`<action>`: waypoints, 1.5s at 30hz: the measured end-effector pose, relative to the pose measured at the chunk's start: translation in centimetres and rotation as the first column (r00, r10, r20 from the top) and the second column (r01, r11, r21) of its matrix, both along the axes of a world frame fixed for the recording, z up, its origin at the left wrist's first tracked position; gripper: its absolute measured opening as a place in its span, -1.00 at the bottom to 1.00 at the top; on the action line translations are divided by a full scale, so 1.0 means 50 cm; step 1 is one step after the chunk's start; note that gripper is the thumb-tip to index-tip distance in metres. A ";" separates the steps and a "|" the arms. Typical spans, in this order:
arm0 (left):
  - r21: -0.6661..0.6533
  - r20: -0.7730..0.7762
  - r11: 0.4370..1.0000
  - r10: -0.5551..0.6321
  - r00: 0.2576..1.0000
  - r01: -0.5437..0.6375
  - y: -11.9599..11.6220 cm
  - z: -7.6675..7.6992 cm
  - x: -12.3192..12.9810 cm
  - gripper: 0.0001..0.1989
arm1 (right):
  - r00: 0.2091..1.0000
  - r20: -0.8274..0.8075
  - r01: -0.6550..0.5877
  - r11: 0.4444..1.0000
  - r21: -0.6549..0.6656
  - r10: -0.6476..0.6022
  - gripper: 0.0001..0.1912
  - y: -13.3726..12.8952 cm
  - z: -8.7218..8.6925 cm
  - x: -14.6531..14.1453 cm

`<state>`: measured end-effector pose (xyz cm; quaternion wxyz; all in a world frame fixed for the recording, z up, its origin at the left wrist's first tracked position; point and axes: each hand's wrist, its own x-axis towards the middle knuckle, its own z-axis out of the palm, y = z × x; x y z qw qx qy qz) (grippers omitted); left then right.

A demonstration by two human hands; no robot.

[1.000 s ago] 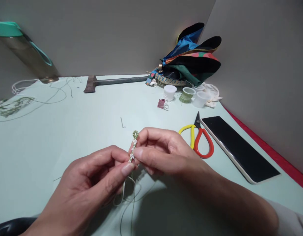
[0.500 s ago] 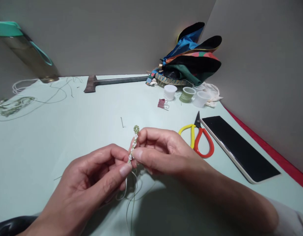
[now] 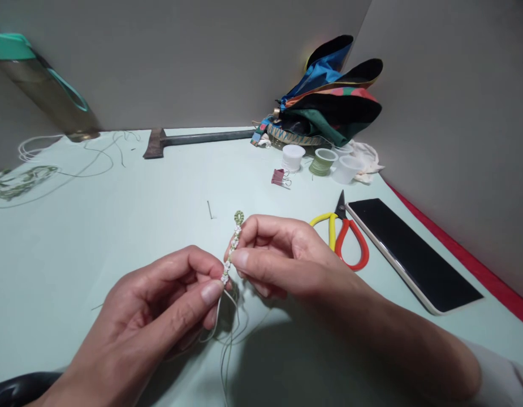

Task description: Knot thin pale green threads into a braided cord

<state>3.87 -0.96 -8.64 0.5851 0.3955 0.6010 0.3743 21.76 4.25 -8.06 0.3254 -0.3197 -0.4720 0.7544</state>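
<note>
Through the head camera I see the left hand (image 3: pixel 159 305) and right hand (image 3: pixel 286 260) pinching a knotted green-and-white cord (image 3: pixel 232 249) between them, above the pale green table (image 3: pixel 74 254). A slackened pinch could loosen the knots, and the trailing threads (image 3: pixel 224 362) could snag on the nearby scissors (image 3: pixel 329 234).

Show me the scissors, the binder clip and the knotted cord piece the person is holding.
Scissors (image 3: pixel 365 252), head view, on the red grip.
Binder clip (image 3: pixel 279 177), head view, on its maroon body.
Knotted cord piece (image 3: pixel 233 246), head view, on its middle section.
</note>
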 end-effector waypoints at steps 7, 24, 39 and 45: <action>0.052 -0.045 0.996 0.075 0.996 -0.072 -0.006 0.000 0.005 -0.70 | 0.997 -0.046 -0.064 0.997 -0.038 0.062 -0.85 0.000 -0.001 0.008; 0.047 0.063 0.996 0.076 0.995 -0.079 -0.006 -0.005 -0.001 -0.64 | 0.996 -0.010 -0.089 0.995 -0.034 0.089 -0.82 0.003 0.000 0.007; 0.099 -0.014 0.993 0.060 0.998 -0.058 -0.007 -0.011 -0.005 -0.75 | 0.997 0.038 -0.073 0.997 0.020 0.073 -0.78 -0.004 -0.004 0.002; 0.082 0.019 0.996 0.038 0.999 -0.039 -0.006 -0.015 -0.012 -0.73 | 0.994 0.049 -0.097 0.994 0.053 0.094 -0.83 -0.003 -0.001 0.010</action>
